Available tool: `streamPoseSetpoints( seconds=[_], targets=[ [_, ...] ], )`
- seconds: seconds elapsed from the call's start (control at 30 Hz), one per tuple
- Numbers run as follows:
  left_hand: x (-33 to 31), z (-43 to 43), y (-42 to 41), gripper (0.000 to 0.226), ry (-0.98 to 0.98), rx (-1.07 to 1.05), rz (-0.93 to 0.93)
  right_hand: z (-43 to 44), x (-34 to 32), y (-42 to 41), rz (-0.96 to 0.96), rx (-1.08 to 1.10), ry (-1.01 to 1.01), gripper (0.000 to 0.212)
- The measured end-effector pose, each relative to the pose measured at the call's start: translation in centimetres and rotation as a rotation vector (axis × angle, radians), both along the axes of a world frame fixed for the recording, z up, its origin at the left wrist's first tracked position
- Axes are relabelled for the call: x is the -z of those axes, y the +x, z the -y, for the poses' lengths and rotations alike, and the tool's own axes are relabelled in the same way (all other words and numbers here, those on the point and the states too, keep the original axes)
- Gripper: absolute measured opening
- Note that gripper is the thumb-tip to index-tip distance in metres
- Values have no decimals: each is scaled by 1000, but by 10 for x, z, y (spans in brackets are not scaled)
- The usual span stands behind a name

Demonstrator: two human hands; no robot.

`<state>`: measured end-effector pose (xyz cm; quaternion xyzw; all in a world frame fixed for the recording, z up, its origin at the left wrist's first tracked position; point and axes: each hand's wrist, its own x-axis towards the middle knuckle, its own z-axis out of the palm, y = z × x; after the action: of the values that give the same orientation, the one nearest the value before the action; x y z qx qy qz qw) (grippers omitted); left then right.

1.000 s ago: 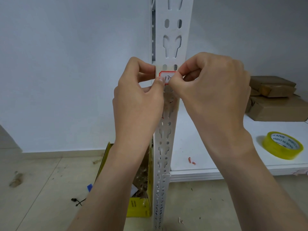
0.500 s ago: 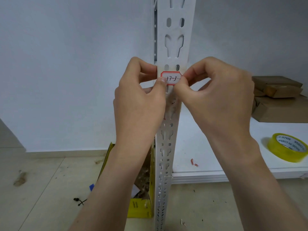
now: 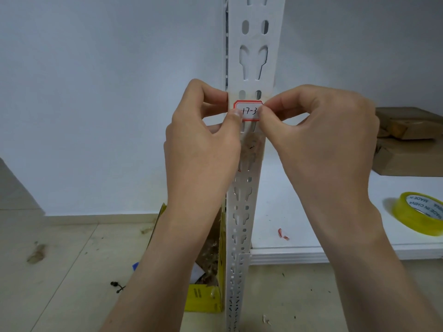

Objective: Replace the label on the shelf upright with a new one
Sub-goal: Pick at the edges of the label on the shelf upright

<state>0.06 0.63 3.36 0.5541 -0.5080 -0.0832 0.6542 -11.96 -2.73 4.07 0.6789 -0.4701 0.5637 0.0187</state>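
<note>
Head view: new label [image 3: 248, 111], red-bordered, handwritten "17-3", sits on the front face of the shelf upright [image 3: 251, 56], just under a pair of oval slots and above a brownish residue patch [image 3: 250, 144]. Left hand [image 3: 203, 149] pinches the label's left edge, thumb on front, fingers curled round the upright's side. Right hand [image 3: 321, 140] pinches the right edge the same way. Step looks like sticking or smoothing the new label, near the end of the task. Next: press the edges flat, keep it level, then let go. Tape roll [image 3: 417, 216] lies on the shelf board [image 3: 335, 212], well apart. Versus 1.0 s ago: the right fingers have slid off the label face, so the writing now shows; the hands are spread wider.
</note>
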Motion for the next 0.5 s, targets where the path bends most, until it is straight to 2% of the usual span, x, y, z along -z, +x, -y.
streamPoseSetpoints(
  seconds=[0.5],
  targets=[
    [1, 0, 0, 14, 13, -3, 3, -2, -1, 3, 31, -17, 33, 10]
  ],
)
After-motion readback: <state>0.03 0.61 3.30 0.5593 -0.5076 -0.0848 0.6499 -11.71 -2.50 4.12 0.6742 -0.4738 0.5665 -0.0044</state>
